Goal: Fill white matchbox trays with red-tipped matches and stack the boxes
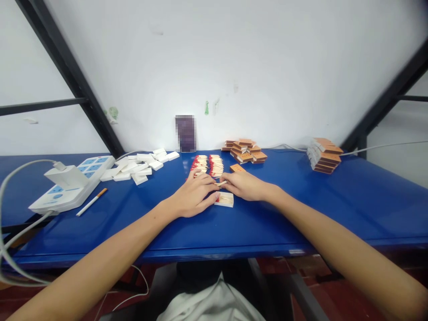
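Matches [221, 183] lie between my two hands, pinched in the fingers of my right hand [245, 185]. My left hand [196, 195] reaches in from the other side, its fingers stretched and its fingertips at the left end of these matches. Its thumb is apart from the fingers and touches the left end of a white matchbox tray [228, 204]. That tray lies flat on the table with red-tipped matches inside. Just beyond my hands are two rows of loose matches, a left row [201, 164] and a right row [216, 165]. Beside my right hand lies an orange matchbox cover [237, 168].
White trays [133, 167] are heaped at the left. Orange matchboxes are piled at the back [245, 150] and stacked at the right [323, 155]. A power strip [72, 189] with cables and a cigarette [92, 202] are at the left. A pixelated dark rectangle [186, 133] leans on the wall.
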Available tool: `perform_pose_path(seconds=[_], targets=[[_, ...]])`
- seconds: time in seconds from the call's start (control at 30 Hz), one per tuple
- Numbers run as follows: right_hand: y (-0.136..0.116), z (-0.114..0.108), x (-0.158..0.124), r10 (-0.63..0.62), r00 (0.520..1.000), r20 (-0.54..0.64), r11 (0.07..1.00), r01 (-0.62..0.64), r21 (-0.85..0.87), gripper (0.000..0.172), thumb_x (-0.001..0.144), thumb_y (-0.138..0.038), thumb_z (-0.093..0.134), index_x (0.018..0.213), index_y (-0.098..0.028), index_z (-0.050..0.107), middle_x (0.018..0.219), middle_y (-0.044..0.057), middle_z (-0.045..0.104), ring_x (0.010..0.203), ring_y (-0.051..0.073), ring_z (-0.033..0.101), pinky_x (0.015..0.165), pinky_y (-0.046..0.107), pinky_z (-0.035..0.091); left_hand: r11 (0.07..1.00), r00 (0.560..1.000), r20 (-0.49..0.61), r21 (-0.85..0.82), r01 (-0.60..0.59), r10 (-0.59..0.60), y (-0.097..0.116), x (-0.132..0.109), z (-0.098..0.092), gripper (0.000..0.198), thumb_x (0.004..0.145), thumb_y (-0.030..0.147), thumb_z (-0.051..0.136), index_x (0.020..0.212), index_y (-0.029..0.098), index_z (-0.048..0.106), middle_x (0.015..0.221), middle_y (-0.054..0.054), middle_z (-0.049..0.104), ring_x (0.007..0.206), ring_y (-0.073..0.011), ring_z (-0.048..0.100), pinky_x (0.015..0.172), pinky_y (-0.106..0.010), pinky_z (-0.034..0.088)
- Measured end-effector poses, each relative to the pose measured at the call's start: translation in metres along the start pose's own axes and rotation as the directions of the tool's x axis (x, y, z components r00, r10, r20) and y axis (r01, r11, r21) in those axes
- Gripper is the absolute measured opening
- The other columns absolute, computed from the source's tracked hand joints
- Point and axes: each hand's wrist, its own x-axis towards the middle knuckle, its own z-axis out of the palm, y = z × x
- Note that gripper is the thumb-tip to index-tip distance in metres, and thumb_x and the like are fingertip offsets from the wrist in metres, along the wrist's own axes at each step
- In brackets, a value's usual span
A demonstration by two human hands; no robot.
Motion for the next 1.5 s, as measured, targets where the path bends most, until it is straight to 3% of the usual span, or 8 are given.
perform_pose_path(seconds=[0.23, 0.4, 0.63, 1.07, 1.27, 1.5], targets=[[-0.004, -0.013, -0.006, -0.04, 0.998, -0.052, 0.959, 0.053, 0.279, 0.02, 0.093, -0.034, 0.057, 0.088, -0.016, 0.065, 0.063, -0.004, 0.049, 0.058, 0.011, 0.042, 0.058, 0.025, 0.031, 0.995, 0.988, -0.133, -0.054, -0.08, 0.072, 0.001, -0.002, -0.009, 0.037, 0.104, 0.032, 0.035, 0.102, 0.019, 0.07, 0.103, -0.005, 0.07, 0.102, -0.0216, 0.059, 0.107, -0.048, 0.024], [-0.005, -0.016, -0.009, -0.048, 0.996, 0.072, 0.898, 0.011, 0.441, 0.022, 0.087, -0.037, 0.062, 0.083, -0.016, 0.063, 0.059, -0.006, 0.046, 0.054, 0.009, 0.041, 0.052, 0.023, 0.031, 0.982, 0.986, -0.104, -0.123, -0.146, 0.134, 0.005, -0.002, -0.01, 0.038, 0.103, 0.029, 0.034, 0.096, 0.018, 0.07, 0.097, -0.005, 0.072, 0.1, -0.0215, 0.059, 0.103, -0.044, 0.029], [-0.001, -0.015, -0.009, -0.02, 0.989, 0.148, 0.9, -0.047, 0.434, 0.02, 0.083, -0.035, 0.065, 0.085, -0.015, 0.067, 0.064, -0.004, 0.054, 0.058, 0.011, 0.05, 0.054, 0.023, 0.039, 0.973, 0.989, -0.01, -0.177, -0.146, 0.146, 0.007, -0.001, -0.008, 0.033, 0.102, 0.031, 0.037, 0.102, 0.019, 0.068, 0.105, -0.006, 0.071, 0.104, -0.0231, 0.057, 0.099, -0.041, 0.035], [0.003, -0.019, -0.01, -0.044, 0.98, 0.192, 0.885, -0.051, 0.463, 0.029, 0.084, -0.042, 0.067, 0.09, -0.015, 0.072, 0.064, -0.002, 0.056, 0.059, 0.011, 0.05, 0.054, 0.023, 0.038, 0.973, 0.986, 0.001, -0.16, -0.165, 0.167, 0.008, -0.001, -0.009, 0.029, 0.101, 0.031, 0.04, 0.104, 0.02, 0.067, 0.106, -0.006, 0.071, 0.103, -0.0214, 0.06, 0.099, -0.039, 0.037], [0.005, -0.017, -0.009, -0.05, 0.981, 0.185, 0.887, -0.041, 0.459, 0.022, 0.084, -0.036, 0.066, 0.087, -0.014, 0.071, 0.063, -0.002, 0.058, 0.058, 0.011, 0.051, 0.054, 0.023, 0.039, 0.981, 0.987, -0.068, -0.122, -0.152, 0.144, 0.007, -0.001, -0.009, 0.031, 0.102, 0.03, 0.038, 0.099, 0.018, 0.066, 0.099, -0.007, 0.068, 0.093, -0.0196, 0.059, 0.091, -0.036, 0.041], [0.005, -0.014, -0.008, -0.042, 0.982, 0.184, 0.886, -0.049, 0.461, 0.023, 0.083, -0.037, 0.066, 0.085, -0.015, 0.071, 0.065, -0.001, 0.061, 0.06, 0.012, 0.053, 0.055, 0.024, 0.04, 0.994, 0.973, -0.209, 0.058, -0.093, 0.103, 0.002, -0.001, -0.002, 0.043, 0.101, 0.031, 0.036, 0.066, 0.017, 0.056, 0.07, -0.004, 0.05, 0.068, -0.017, 0.045, 0.068, -0.032, 0.037]])
